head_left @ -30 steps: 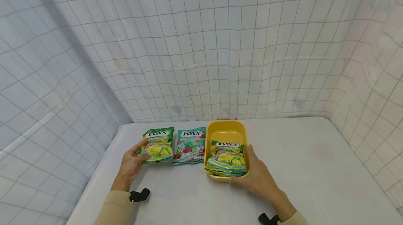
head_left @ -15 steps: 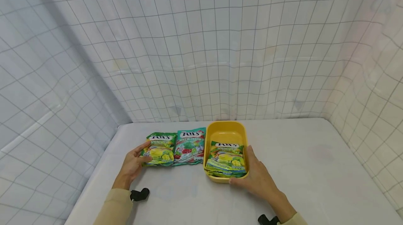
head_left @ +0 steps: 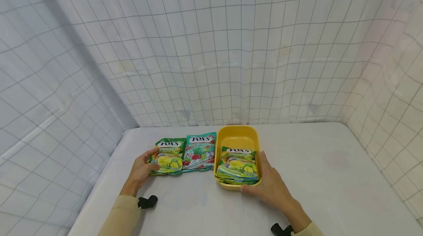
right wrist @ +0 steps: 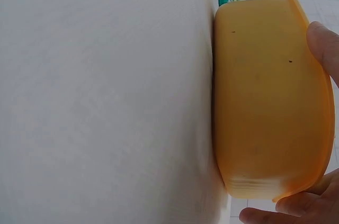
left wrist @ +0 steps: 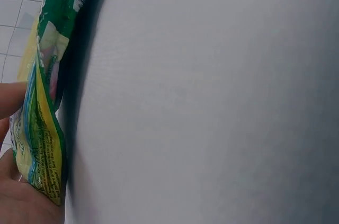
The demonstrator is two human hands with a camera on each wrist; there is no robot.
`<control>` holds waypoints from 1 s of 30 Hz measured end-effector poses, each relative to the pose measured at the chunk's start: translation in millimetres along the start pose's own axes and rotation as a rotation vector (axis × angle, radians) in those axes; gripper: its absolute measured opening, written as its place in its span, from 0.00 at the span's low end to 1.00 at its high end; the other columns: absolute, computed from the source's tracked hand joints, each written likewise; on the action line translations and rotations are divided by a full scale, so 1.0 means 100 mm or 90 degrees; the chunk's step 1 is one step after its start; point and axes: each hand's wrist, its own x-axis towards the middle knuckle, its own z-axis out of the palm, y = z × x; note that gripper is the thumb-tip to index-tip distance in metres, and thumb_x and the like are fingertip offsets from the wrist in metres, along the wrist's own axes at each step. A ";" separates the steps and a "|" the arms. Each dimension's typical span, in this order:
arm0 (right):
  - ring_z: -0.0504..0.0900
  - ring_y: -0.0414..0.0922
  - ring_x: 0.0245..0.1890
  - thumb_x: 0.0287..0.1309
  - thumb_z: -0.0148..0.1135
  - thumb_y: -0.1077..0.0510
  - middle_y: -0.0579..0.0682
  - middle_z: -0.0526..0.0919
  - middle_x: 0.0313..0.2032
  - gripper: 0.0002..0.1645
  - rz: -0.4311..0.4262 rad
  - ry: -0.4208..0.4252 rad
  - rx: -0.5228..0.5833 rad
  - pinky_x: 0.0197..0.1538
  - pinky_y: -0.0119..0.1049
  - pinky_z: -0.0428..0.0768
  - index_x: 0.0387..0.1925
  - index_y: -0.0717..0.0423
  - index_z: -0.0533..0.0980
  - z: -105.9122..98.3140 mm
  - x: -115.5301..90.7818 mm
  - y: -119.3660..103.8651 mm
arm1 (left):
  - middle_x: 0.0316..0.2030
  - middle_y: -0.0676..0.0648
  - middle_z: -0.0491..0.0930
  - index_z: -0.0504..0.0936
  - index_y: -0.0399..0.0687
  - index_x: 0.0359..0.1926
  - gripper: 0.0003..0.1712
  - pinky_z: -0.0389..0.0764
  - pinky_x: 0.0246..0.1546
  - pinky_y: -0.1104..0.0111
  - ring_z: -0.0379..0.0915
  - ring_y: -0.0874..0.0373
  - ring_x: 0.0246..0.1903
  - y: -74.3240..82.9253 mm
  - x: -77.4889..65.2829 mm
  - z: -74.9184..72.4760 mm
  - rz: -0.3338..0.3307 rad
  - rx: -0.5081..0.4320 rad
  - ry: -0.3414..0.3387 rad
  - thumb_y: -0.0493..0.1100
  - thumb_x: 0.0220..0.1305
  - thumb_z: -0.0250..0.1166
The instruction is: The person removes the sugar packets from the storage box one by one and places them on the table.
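Observation:
My left hand (head_left: 140, 171) holds the left edge of a green Fox's Spring Tea candy bag (head_left: 170, 157) between thumb and fingers. In the left wrist view that candy bag (left wrist: 45, 139) stands out from the hand, very near the white surface. Against its right side lies a teal Fox's Mint Blossom candy bag (head_left: 199, 153). My right hand (head_left: 272, 182) grips the near right corner of a yellow plastic tub (head_left: 236, 131), and its fingertips (right wrist: 323, 44) touch the tub's rim in the right wrist view. Several green Spring Tea bags (head_left: 237, 166) lie stacked in the tub's near half.
A white table (head_left: 330, 177) carries everything. White cloth walls with a dark grid (head_left: 231, 63) close off the back and both sides. The tub's left side stands against the teal bag.
My left hand has brought the green candy bag slightly right and nearer to me, down beside the teal bag. My right hand and the tub stay in place.

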 end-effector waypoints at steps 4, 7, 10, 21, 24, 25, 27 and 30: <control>0.58 0.63 0.74 0.39 0.72 0.19 0.61 0.46 0.79 0.84 -0.006 0.006 -0.005 0.69 0.61 0.64 0.81 0.59 0.40 -0.01 0.00 0.00 | 0.78 0.43 0.54 0.62 0.37 0.76 0.47 0.62 0.68 0.66 0.47 0.46 0.76 0.05 -0.02 0.04 0.013 0.041 0.014 0.22 0.55 0.65; 0.58 0.63 0.74 0.39 0.72 0.20 0.62 0.46 0.79 0.85 -0.007 0.008 -0.006 0.69 0.61 0.64 0.81 0.60 0.40 -0.01 0.00 -0.01 | 0.77 0.41 0.55 0.62 0.35 0.75 0.46 0.51 0.75 0.54 0.43 0.45 0.77 0.08 -0.04 0.08 0.019 0.045 0.016 0.24 0.56 0.67; 0.58 0.64 0.74 0.39 0.73 0.20 0.62 0.46 0.79 0.84 -0.007 0.007 -0.006 0.69 0.61 0.64 0.81 0.60 0.40 -0.01 0.00 -0.01 | 0.77 0.37 0.56 0.62 0.34 0.75 0.45 0.49 0.75 0.51 0.44 0.43 0.77 0.11 -0.06 0.09 0.019 0.049 0.017 0.25 0.58 0.68; 0.59 0.65 0.73 0.38 0.73 0.20 0.63 0.47 0.79 0.86 -0.013 0.012 -0.002 0.69 0.62 0.63 0.81 0.61 0.40 -0.01 0.01 -0.01 | 0.79 0.36 0.46 0.50 0.37 0.80 0.49 0.49 0.75 0.52 0.39 0.42 0.78 0.25 -0.10 0.09 0.049 0.029 0.026 0.28 0.65 0.66; 0.59 0.64 0.73 0.38 0.74 0.20 0.63 0.48 0.79 0.86 -0.013 0.013 0.002 0.69 0.62 0.64 0.81 0.62 0.40 -0.01 0.01 0.00 | 0.79 0.37 0.46 0.48 0.36 0.80 0.50 0.49 0.75 0.53 0.40 0.43 0.78 0.28 -0.12 0.12 0.071 0.014 0.022 0.27 0.65 0.66; 0.59 0.64 0.73 0.37 0.74 0.20 0.63 0.48 0.79 0.86 -0.014 0.014 0.003 0.69 0.62 0.64 0.81 0.62 0.40 -0.01 0.00 0.00 | 0.79 0.36 0.47 0.47 0.36 0.80 0.50 0.50 0.75 0.53 0.41 0.43 0.78 0.28 -0.13 0.14 0.078 0.010 0.019 0.27 0.65 0.65; 0.59 0.64 0.74 0.37 0.74 0.20 0.63 0.48 0.79 0.86 -0.015 0.015 0.005 0.69 0.61 0.64 0.81 0.62 0.40 0.00 0.00 0.00 | 0.79 0.36 0.48 0.46 0.36 0.80 0.50 0.50 0.75 0.53 0.43 0.42 0.77 0.31 -0.15 0.17 0.092 0.002 0.013 0.26 0.65 0.65; 0.57 0.62 0.74 0.37 0.74 0.21 0.62 0.47 0.79 0.86 -0.018 0.017 0.007 0.70 0.60 0.63 0.81 0.61 0.40 0.01 -0.01 0.00 | 0.78 0.36 0.49 0.46 0.36 0.80 0.50 0.55 0.74 0.53 0.46 0.40 0.77 0.34 -0.17 0.22 0.107 -0.005 -0.001 0.27 0.65 0.65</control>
